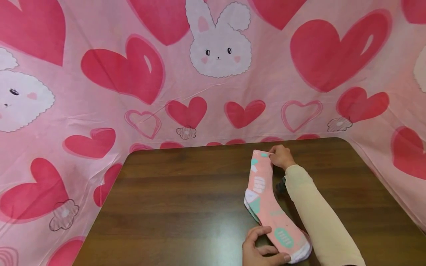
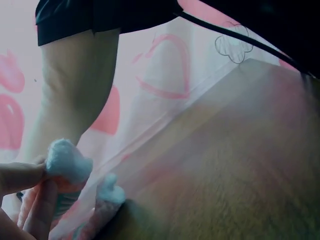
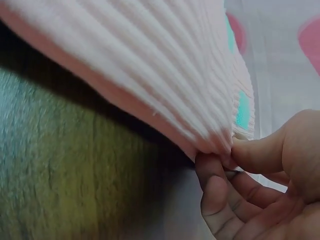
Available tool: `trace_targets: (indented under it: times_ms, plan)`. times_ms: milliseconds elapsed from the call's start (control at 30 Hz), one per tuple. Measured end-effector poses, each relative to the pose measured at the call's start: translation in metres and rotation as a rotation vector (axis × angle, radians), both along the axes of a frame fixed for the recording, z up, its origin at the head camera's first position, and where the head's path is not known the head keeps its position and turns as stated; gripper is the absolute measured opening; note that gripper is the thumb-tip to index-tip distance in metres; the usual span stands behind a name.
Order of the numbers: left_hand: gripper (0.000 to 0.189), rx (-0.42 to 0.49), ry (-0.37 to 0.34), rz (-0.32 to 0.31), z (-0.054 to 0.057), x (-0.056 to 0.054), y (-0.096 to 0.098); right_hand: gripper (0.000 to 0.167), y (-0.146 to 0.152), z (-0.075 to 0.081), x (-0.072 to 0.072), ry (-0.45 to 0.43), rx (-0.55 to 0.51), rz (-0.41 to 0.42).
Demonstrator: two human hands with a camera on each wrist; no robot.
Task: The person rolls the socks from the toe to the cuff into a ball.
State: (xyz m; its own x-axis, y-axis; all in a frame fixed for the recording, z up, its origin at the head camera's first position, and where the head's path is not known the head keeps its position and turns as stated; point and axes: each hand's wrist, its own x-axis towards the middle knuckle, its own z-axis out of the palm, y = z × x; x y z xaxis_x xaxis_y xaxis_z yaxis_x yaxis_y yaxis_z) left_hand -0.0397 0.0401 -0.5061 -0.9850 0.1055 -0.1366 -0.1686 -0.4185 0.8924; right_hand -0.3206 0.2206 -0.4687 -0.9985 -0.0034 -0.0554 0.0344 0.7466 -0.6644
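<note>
A pair of pink socks with white toes and heels and mint-green patches lies lengthwise toward the right of the table, the upper sock (image 1: 266,199) almost covering the lower one. My right hand (image 1: 281,157) pinches the upper sock's cuff at its far right corner; the ribbed fabric (image 3: 165,75) bunches between thumb and fingers in the right wrist view. At the near end, my left hand (image 1: 261,249) pinches the toe end between thumb and fingers. The left wrist view shows this white toe (image 2: 67,162) raised beside the lower sock's toe (image 2: 111,194).
The brown wooden table (image 1: 173,207) has rounded far corners. A pink cloth (image 1: 213,88) with hearts and rabbit faces hangs behind it and along both sides. My right forearm, in a cream sleeve (image 1: 319,214), stretches along the socks' right side.
</note>
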Motion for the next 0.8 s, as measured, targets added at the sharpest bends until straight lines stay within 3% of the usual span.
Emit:
trace_targets:
  times_ms: [400, 600, 800]
  plan:
    - [0.056, -0.018, -0.134, -0.029, -0.0009, 0.0037, 0.0066, 0.02, -0.0027, -0.0007, -0.0014, -0.053, 0.026, 0.001]
    - [0.055, -0.026, -0.153, -0.028, -0.0023, 0.005, 0.0075, 0.02, -0.0036, 0.0017, 0.0016, -0.047, 0.058, 0.026]
    - [0.063, -0.094, -0.194, -0.008, -0.0004, 0.0072, 0.0097, 0.025, -0.0014, 0.006, 0.0037, -0.047, 0.111, 0.061]
